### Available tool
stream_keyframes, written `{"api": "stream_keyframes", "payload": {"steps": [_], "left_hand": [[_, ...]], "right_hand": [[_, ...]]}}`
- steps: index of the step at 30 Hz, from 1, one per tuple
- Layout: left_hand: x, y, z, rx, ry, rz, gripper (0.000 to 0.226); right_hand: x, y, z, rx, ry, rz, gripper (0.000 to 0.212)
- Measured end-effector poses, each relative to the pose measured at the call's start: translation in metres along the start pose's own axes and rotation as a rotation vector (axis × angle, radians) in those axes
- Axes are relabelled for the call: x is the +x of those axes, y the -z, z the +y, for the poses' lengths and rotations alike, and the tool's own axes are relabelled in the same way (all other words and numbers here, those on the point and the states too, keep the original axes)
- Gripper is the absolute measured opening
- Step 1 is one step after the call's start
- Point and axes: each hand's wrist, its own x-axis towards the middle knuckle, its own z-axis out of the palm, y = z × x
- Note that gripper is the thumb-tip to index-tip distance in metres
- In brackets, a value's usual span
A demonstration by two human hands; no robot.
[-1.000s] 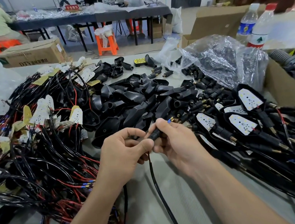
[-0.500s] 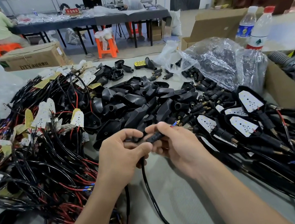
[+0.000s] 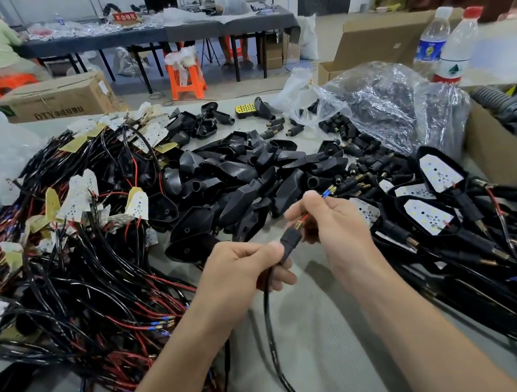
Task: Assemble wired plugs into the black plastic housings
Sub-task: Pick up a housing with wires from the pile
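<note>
View from a head camera, looking down on a grey worktop (image 3: 333, 358) crowded with parts. Both bare hands meet at the centre. The left hand (image 3: 238, 273) pinches a short black plug (image 3: 289, 246) between thumb and forefinger. Its lower fingers (image 3: 281, 278) curl round the black cable (image 3: 268, 320) that drops from the plug toward the near edge. The right hand (image 3: 337, 230) sits just up and right of the plug, its fingers closed on a thin red wire (image 3: 305, 217) coming out of the plug's far end. A brass terminal (image 3: 299, 223) shows at the plug's mouth, and a blue-collared tip (image 3: 327, 191) pokes past the right fingertips.

Half a second ago the hands were pressed close together. The right fingers covered the plug's end and only the wire tip peeked out. Now the right hand has drawn away up and to the right, the gap between the hands is wider, and the red wire and brass terminal are bared.

Just behind the hands lies a heap of black housings (image 3: 242, 181), unmoved. A tangle of black and red leads (image 3: 84, 286) fills the left. Finished housings with white boards (image 3: 438, 173) lie on the right. A crumpled clear bag (image 3: 382, 110) and two bottles (image 3: 455, 44) stand farther back on the right.
</note>
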Motion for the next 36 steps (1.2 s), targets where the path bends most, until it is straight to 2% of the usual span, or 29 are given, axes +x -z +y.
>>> {"api": "stream_keyframes", "payload": {"steps": [3,5,6,9,11,14,16,19,21,23,26,28,31,33,36], "left_hand": [[-0.002,0.002,0.008,-0.150,0.057,-0.221,0.037],[-0.002,0.002,0.010,-0.180,0.092,-0.296,0.036],[-0.001,0.002,0.009,-0.114,0.085,-0.270,0.034],[-0.004,-0.004,0.004,0.396,-0.050,0.010,0.019],[-0.011,-0.010,0.002,0.505,-0.140,0.089,0.018],[-0.011,-0.009,0.005,0.342,-0.094,0.007,0.017],[-0.006,-0.003,0.010,0.190,-0.025,-0.112,0.020],[-0.004,0.012,0.013,0.012,0.065,-0.262,0.023],[-0.006,0.018,0.012,-0.018,0.097,-0.353,0.024],[-0.006,0.018,0.011,-0.075,0.123,-0.339,0.026],[-0.002,0.015,0.007,-0.183,0.157,-0.190,0.030],[-0.002,0.013,0.005,-0.192,0.146,-0.162,0.032],[-0.002,0.012,0.004,-0.154,0.133,-0.198,0.033],[-0.001,0.011,0.003,-0.151,0.136,-0.219,0.033],[0.002,0.013,0.001,-0.193,0.136,-0.192,0.017]], "right_hand": [[0.002,0.002,0.000,-0.048,0.062,0.033,0.055],[0.002,0.004,0.001,-0.093,0.127,0.052,0.051],[0.002,0.005,0.003,-0.133,0.175,0.073,0.050],[0.005,0.012,0.008,-0.305,0.297,0.186,0.049],[0.010,0.019,0.009,-0.292,0.273,0.267,0.049],[0.016,0.024,0.007,-0.190,0.226,0.304,0.049],[0.021,0.028,0.003,-0.085,0.205,0.336,0.047],[0.029,0.040,-0.006,0.174,0.149,0.459,0.049],[0.030,0.052,-0.013,0.329,0.118,0.499,0.041],[0.028,0.056,-0.016,0.466,0.075,0.467,0.038],[0.022,0.048,-0.018,0.540,-0.113,0.211,0.040],[0.013,0.034,-0.017,0.362,-0.212,-0.011,0.030],[-0.003,0.013,-0.009,0.051,-0.153,-0.291,0.015],[-0.008,0.006,-0.006,0.031,-0.097,-0.329,0.017],[-0.003,0.007,-0.007,0.125,-0.052,-0.160,0.020]]}}
